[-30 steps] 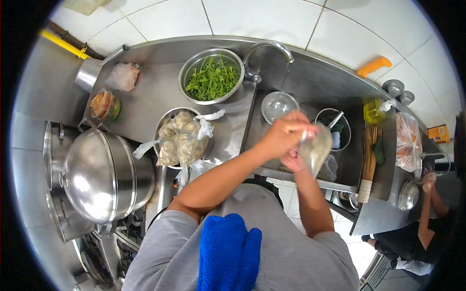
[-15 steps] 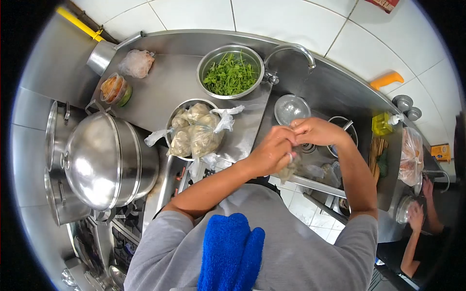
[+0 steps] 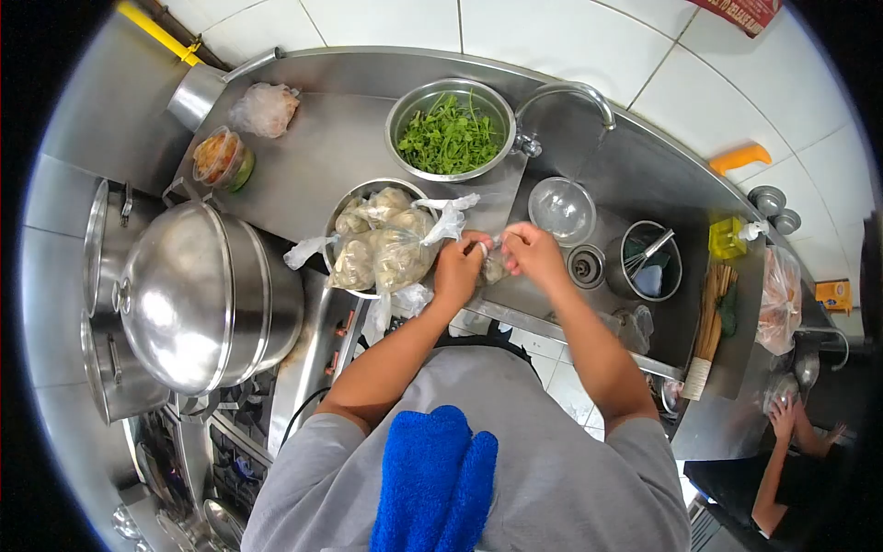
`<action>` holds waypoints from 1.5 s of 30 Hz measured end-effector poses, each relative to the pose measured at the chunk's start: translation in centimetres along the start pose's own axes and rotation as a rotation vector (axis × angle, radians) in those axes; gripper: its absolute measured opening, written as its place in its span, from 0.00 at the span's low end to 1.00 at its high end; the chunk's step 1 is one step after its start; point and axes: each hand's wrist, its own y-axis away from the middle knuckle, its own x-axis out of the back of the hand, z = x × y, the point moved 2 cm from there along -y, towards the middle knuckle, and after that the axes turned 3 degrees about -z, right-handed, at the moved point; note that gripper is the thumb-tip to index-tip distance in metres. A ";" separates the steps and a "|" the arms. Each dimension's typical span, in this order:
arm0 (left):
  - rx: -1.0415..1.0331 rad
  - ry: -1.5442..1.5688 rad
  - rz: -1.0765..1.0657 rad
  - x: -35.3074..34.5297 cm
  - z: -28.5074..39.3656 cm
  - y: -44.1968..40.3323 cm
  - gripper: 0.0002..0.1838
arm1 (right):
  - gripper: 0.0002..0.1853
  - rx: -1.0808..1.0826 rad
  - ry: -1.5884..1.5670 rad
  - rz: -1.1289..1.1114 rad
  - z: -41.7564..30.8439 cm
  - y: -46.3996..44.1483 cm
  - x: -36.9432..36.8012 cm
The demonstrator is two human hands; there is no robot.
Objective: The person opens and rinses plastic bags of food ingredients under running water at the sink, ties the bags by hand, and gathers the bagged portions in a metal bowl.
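Observation:
My left hand [image 3: 460, 269] is closed on a small clear plastic bag [image 3: 495, 269] with pale contents, held at the counter's front edge by the sink. Fingers of my right hand [image 3: 536, 259] pinch at the top of the same bag; its neck is partly hidden. Just left of my left hand, several knotted plastic bags of pale, lumpy food [image 3: 391, 248] are piled in a metal bowl [image 3: 342, 204]. Behind them stands a steel bowl [image 3: 397, 147] of green leaves [image 3: 451, 136].
The sink [image 3: 635, 156] holds a clear bowl [image 3: 563, 210], a pot with a whisk [image 3: 655, 244] and plastic bags [image 3: 635, 327]. A faucet [image 3: 602, 115] arches above. A large lidded steamer [image 3: 184, 304] stands left by the stove. Another person's hands [image 3: 784, 416] work at far right.
Both hands moved left from over the sink to beside the piled bags, carrying the small bag. The sink's drain and pot are now uncovered. The view shifted slightly.

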 end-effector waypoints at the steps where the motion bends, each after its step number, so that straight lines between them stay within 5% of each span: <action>1: 0.000 -0.004 0.003 0.0 -0.6 -0.1 0.06 | 0.08 0.002 -0.002 -0.003 0.8 0.4 -1.1; 3: 0.149 0.220 0.015 -0.6 -2.4 -0.6 0.06 | 0.06 0.497 0.099 0.255 1.2 1.1 -2.5; 6: 0.325 0.522 0.112 -1.4 -3.9 -1.1 0.08 | 0.11 0.548 0.216 0.252 1.5 1.5 -4.3; 12: 0.315 0.853 0.219 -2.2 -3.0 -1.6 0.08 | 0.20 0.521 0.290 0.319 1.4 0.2 -4.9; 20: 0.288 0.816 0.210 -2.4 -1.4 -1.3 0.08 | 0.23 0.452 -0.103 0.351 2.2 -1.4 -5.1; 39: 0.084 0.462 -0.183 -0.5 -1.8 -2.5 0.12 | 0.12 0.316 -0.145 -0.080 4.4 -4.7 -1.2; 42: 0.100 0.414 -0.092 -0.8 -1.9 -2.6 0.12 | 0.12 0.423 0.070 0.065 3.2 -2.8 -1.9; 44: 0.142 0.405 -0.059 -0.9 -2.3 -2.6 0.12 | 0.13 0.770 0.331 0.165 1.3 -0.9 -2.2; 45: 0.187 0.396 -0.027 -0.9 -2.0 -2.5 0.12 | 0.13 0.768 0.332 0.165 1.5 -0.7 -2.3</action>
